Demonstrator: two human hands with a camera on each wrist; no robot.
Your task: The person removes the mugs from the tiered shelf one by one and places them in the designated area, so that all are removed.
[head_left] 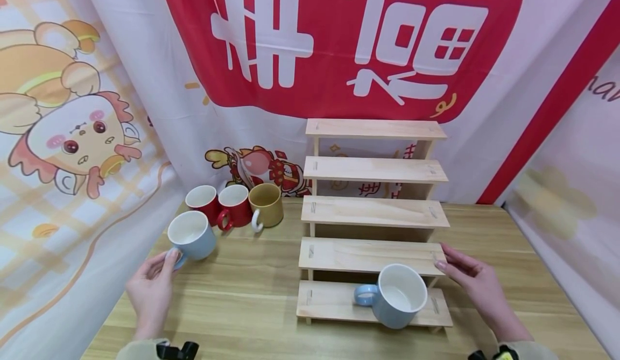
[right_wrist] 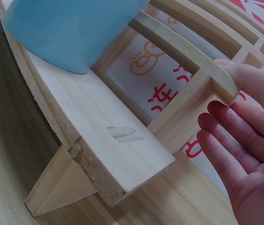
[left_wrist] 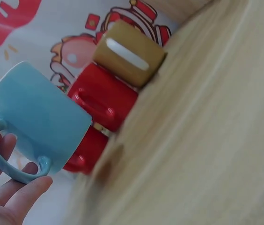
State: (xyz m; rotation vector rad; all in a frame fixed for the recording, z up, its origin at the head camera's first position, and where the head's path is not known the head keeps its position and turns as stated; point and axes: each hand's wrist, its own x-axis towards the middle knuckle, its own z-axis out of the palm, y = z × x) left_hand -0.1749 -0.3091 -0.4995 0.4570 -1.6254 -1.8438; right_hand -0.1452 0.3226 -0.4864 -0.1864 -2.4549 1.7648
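My left hand (head_left: 154, 287) grips a light blue mug (head_left: 192, 237) by its handle, thumb and fingers around the loop. In the left wrist view the mug (left_wrist: 38, 115) seems slightly above the table, with a shadow beside it. A second light blue mug (head_left: 399, 298) stands on the lowest step of a stepped wooden rack (head_left: 368, 256), its handle pointing left. My right hand (head_left: 477, 284) pinches the right end of the second step from the bottom. The right wrist view shows the thumb (right_wrist: 249, 77) on top and the fingers (right_wrist: 230, 154) below the board's edge.
Two red mugs (head_left: 235, 204) and a mustard-brown mug (head_left: 267, 204) with a white handle stand in a row at the back left of the wooden table (head_left: 232, 306). Printed cloth (head_left: 145, 80) hangs close behind and along both sides.
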